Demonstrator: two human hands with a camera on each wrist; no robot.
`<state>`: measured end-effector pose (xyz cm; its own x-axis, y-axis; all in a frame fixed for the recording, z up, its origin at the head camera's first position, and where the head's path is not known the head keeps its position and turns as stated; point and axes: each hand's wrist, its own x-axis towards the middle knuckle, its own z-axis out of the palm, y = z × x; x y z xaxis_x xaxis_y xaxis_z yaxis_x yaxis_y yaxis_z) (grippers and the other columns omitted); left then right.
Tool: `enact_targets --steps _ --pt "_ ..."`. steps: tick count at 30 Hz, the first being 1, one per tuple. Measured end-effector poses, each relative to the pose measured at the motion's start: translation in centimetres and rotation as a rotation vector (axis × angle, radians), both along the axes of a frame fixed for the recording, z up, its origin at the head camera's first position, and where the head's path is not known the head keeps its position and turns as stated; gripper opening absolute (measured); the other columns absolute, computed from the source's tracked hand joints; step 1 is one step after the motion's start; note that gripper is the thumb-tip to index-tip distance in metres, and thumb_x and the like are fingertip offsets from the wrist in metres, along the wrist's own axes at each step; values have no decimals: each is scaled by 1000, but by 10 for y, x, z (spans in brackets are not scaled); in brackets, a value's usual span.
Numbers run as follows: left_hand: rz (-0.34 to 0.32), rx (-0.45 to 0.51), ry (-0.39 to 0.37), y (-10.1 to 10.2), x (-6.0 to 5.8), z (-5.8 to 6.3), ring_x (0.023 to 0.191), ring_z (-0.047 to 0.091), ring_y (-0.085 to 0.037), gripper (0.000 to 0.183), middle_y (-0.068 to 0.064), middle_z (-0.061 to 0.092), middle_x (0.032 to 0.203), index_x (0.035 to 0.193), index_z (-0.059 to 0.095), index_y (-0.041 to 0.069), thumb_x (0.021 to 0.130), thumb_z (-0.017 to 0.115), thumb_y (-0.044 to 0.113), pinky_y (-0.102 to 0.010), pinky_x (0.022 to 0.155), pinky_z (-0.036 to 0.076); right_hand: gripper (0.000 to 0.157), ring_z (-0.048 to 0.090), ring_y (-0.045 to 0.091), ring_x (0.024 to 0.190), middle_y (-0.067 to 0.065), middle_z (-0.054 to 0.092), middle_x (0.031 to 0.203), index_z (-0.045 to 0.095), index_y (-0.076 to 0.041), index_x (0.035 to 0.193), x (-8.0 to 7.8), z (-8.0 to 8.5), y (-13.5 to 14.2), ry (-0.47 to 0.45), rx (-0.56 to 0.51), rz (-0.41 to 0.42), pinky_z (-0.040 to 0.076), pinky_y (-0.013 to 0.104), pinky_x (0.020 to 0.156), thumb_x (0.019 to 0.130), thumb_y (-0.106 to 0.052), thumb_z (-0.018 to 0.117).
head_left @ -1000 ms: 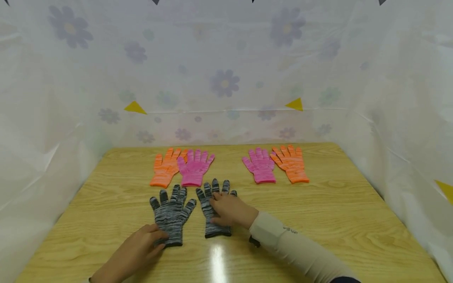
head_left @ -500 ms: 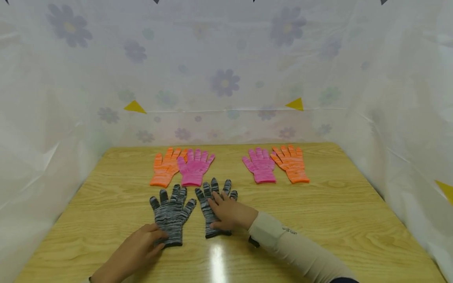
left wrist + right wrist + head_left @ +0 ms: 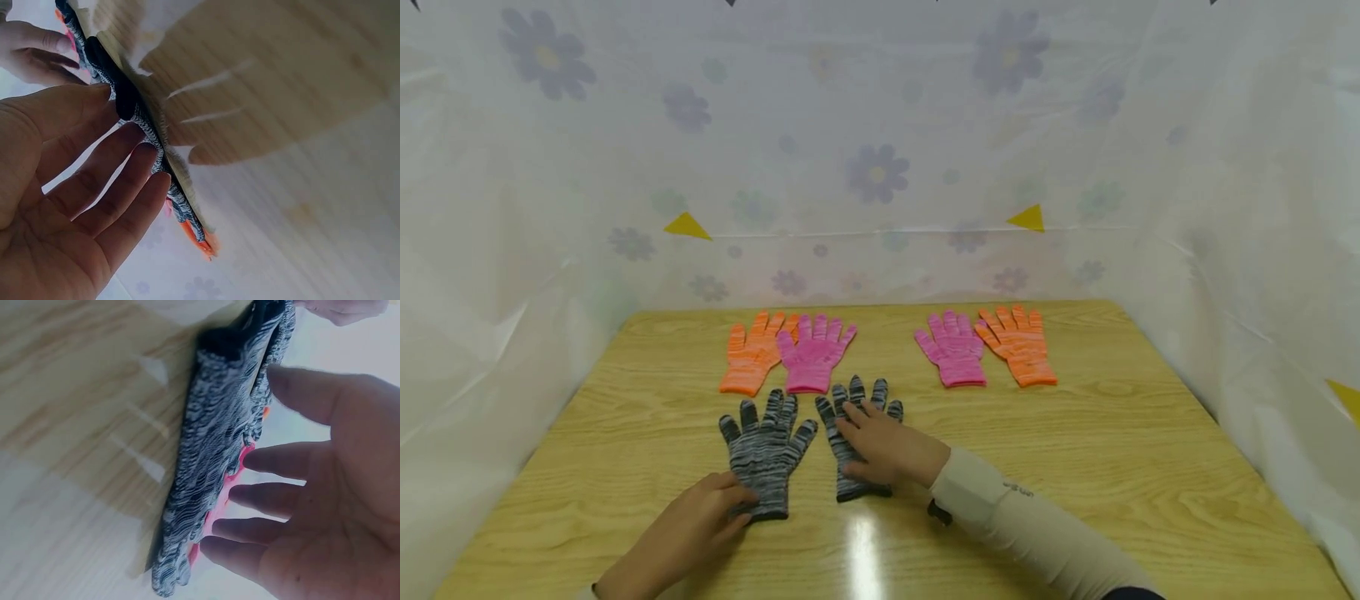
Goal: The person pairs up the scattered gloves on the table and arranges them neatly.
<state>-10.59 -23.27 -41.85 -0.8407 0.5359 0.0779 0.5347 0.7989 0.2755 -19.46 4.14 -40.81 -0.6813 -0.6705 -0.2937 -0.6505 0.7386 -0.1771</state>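
Two grey-and-black knit gloves lie flat in front of me, fingers pointing away. On the lower left edge of the left grey glove (image 3: 763, 458), near its cuff, my left hand (image 3: 688, 521) rests its fingertips. The left wrist view has those fingers (image 3: 128, 212) loosely extended against the knit. My right hand (image 3: 887, 446) reaches over the right grey glove (image 3: 848, 462) with fingers spread, covering part of its palm. In the right wrist view the fingers (image 3: 275, 459) are nearly straight and appear slightly off that glove (image 3: 215, 425).
Farther back, a pink glove (image 3: 812, 354) overlaps an orange glove (image 3: 751, 358) on the left. Another pink glove (image 3: 955, 354) touches another orange glove (image 3: 1021, 350) on the right. The wooden table (image 3: 1120, 467) meets a flowered plastic sheet (image 3: 880, 108) behind and at both sides.
My right hand's fingers have straightened and spread over the right grey glove, whose fingers shifted slightly. The left hand and the other gloves look still.
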Motion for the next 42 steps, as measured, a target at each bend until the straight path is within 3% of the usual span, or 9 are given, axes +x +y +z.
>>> enact_targets --steps 6,15,25,31,35,38,42 --pt "-1 7 14 1 0 1 73 52 -4 14 11 54 82 91 73 12 78 77 14 -25 60 48 66 22 33 144 10 21 158 29 -10 151 -3 -2 -6 73 13 54 24 41 116 98 -42 50" --pt "-10 26 7 0 0 1 73 51 -4 13 11 55 83 91 73 12 78 77 13 -25 60 48 65 18 31 145 3 15 160 23 -18 153 1 -5 -10 40 90 29 28 44 113 99 -45 46" --pt "-2 25 -10 0 1 1 71 48 -2 14 11 55 83 92 73 11 78 77 13 -24 58 46 59 16 32 145 8 10 160 21 -34 153 3 0 -13 -27 92 -9 29 49 112 99 -43 45" --pt "0 20 -3 0 1 0 72 49 -2 15 11 56 84 92 73 12 78 77 14 -24 59 47 66 17 31 145 10 13 160 20 -23 154 -1 2 -13 -50 53 -22 29 45 113 98 -41 50" --pt "1 27 2 0 1 0 71 48 -2 15 11 55 84 93 73 12 78 77 13 -24 58 47 71 18 30 145 12 16 159 18 -9 154 -8 3 -13 14 29 -16 26 39 115 98 -40 50" --pt "4 28 -6 0 1 0 71 48 -1 15 11 55 84 93 73 12 79 77 13 -24 58 46 70 17 29 146 13 17 159 20 -7 153 -14 2 -15 70 20 -13 27 41 115 99 -41 48" --pt "11 24 -19 0 1 0 72 49 -2 15 11 56 85 93 73 13 79 77 14 -24 59 47 70 15 26 146 13 15 159 19 -8 153 -21 0 -18 67 17 -22 29 44 113 99 -42 47"
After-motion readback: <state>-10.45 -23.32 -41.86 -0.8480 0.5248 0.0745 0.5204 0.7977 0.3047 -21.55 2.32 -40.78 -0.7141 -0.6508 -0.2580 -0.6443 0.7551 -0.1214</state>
